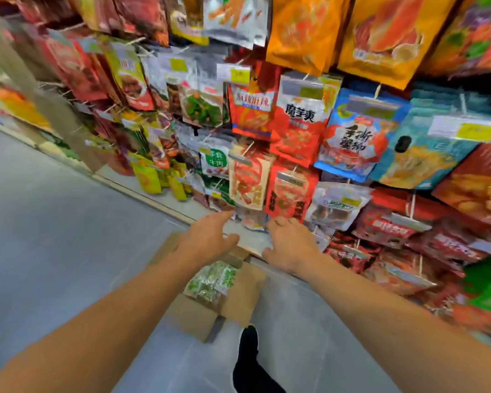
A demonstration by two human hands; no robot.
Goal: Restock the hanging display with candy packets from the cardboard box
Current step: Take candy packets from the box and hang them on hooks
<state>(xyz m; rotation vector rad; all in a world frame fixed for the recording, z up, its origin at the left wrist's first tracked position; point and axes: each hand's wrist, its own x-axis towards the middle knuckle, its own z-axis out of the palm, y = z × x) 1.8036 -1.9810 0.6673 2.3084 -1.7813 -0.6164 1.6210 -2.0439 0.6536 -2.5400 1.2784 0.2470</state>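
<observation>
An open cardboard box (238, 302) stands on the floor below the display, with green-and-white candy packets (211, 282) inside. The hanging display (295, 131) is a wall of pegs crowded with snack packets. Both my hands reach to its lowest row. My left hand (207, 239) stretches forward with straight fingers, its fingertips near a pale packet (251, 219) hanging at the bottom. My right hand (291, 243) is beside it, fingers bent over the same low row; the blur hides whether it grips anything.
A white base ledge (159, 194) runs along the foot of the display. Grey floor tiles (54, 236) spread to the left. My dark shoe and leg (248, 361) stand just behind the box. Red packets (380, 251) hang low to the right.
</observation>
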